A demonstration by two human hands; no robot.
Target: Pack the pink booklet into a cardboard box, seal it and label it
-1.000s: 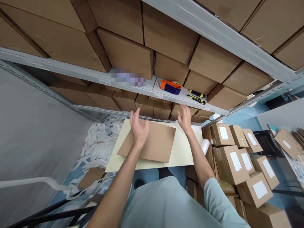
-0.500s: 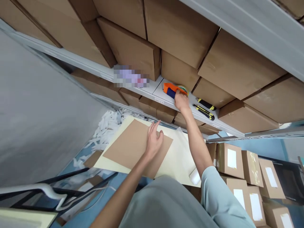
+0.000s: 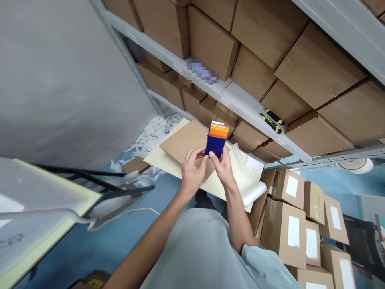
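An orange and dark blue tape dispenser (image 3: 217, 146) is held up between my two hands, above the worktable. My left hand (image 3: 192, 166) grips its lower left side with thumb and fingers. My right hand (image 3: 221, 165) closes on its lower right side, the thumb lying across the blue part. Beneath the hands, a flat brown cardboard sheet (image 3: 183, 138) rests on the cream tabletop (image 3: 164, 162). To the right of it, a roll of translucent plastic film (image 3: 254, 194) lies at the table's edge, with a loose length spread over the top.
Two black and yellow utility knives (image 3: 272, 123) lie on the grey shelf (image 3: 243, 100), among cardboard boxes. Labelled cartons (image 3: 294, 233) are stacked on the right. White paper scraps (image 3: 150, 134) heap behind the table. A second table (image 3: 87, 196) stands at left.
My right hand has lifted the tape dispenser off the shelf and brought it toward me. My left hand has left the cardboard and now holds it too. The view has shifted.
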